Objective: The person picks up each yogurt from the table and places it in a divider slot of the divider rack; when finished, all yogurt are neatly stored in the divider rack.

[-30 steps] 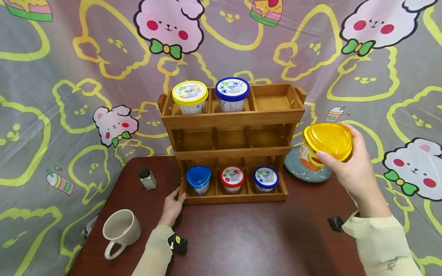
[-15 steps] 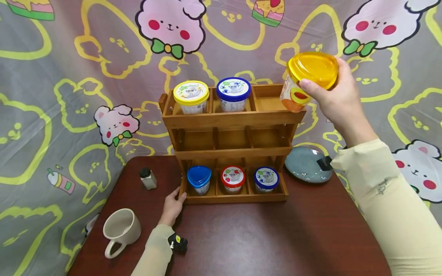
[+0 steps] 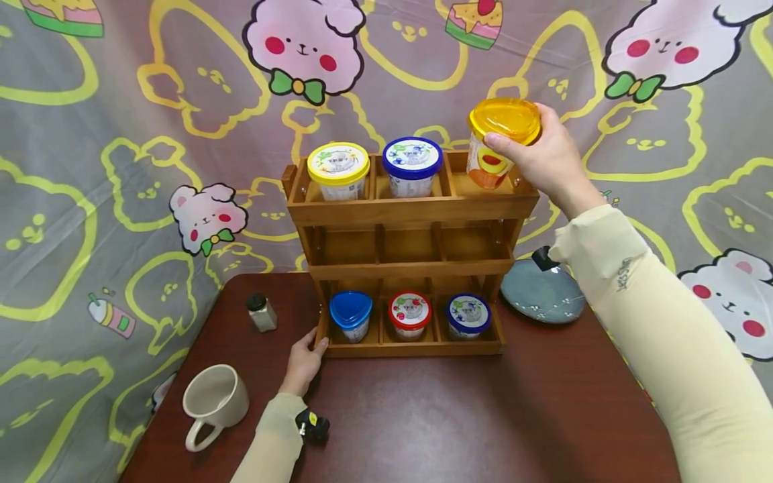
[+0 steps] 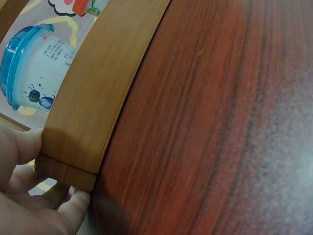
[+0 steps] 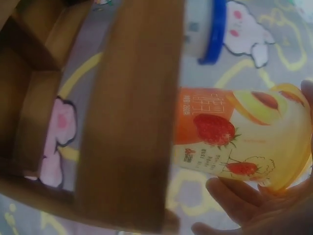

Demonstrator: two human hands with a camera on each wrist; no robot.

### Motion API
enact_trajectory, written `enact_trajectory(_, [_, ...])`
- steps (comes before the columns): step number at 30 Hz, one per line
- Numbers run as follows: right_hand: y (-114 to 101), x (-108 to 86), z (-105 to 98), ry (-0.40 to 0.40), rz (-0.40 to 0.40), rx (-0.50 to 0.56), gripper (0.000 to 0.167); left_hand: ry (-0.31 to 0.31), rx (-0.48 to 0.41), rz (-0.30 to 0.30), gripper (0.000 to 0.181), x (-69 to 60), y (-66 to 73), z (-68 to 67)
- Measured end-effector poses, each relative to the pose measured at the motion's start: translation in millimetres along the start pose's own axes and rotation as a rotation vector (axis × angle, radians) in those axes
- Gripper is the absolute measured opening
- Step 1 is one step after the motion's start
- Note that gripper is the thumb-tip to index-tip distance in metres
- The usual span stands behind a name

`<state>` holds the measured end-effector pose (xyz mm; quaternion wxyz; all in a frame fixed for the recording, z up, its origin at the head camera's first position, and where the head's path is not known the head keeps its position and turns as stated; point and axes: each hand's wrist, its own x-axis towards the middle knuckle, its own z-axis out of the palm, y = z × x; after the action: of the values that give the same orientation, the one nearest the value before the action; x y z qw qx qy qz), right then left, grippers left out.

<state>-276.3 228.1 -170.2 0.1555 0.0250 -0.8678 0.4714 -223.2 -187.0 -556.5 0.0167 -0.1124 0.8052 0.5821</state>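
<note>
My right hand (image 3: 552,157) grips a yogurt cup (image 3: 486,164) by its yellow lid. The cup, printed with fruit, hangs upright at the right compartment of the top tier; whether its base touches the wood I cannot tell. On the same tier stand a yellow-lidded cup (image 3: 339,173) and a blue-lidded cup (image 3: 413,168). My left hand (image 3: 304,360) holds the lower left corner of the three-tier wooden rack (image 3: 410,213); in the left wrist view, thumb and fingers (image 4: 73,210) wrap that corner. The right wrist view shows the held cup (image 5: 220,129) behind the rack's front board (image 5: 132,117).
Along the bottom tier sit cups with a clear blue lid (image 3: 351,310), a red lid (image 3: 409,310) and a dark blue lid (image 3: 468,314). A beige mug (image 3: 216,402) and a black-capped shaker (image 3: 262,312) stand left; a blue-grey plate (image 3: 540,295) lies right of the rack.
My right hand has lifted the yellow-lidded yogurt cup from beside the rack's right side, then brought it left to the top tier's right compartment. The left hand has stayed at the corner.
</note>
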Motion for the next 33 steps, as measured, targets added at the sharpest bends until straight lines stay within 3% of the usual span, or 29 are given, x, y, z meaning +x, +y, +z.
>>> enact_trajectory(15, [24,6.4,16,-0.059,0.055,-0.16,0.111,-0.002,0.007,-0.002,0.055,-1.5,-0.5,-0.5])
enact_trajectory(33, [28,7.6,18,-0.059,0.057,-0.185,0.113,-0.001,-0.001,0.019,0.054,-0.1,-1.2,-0.3])
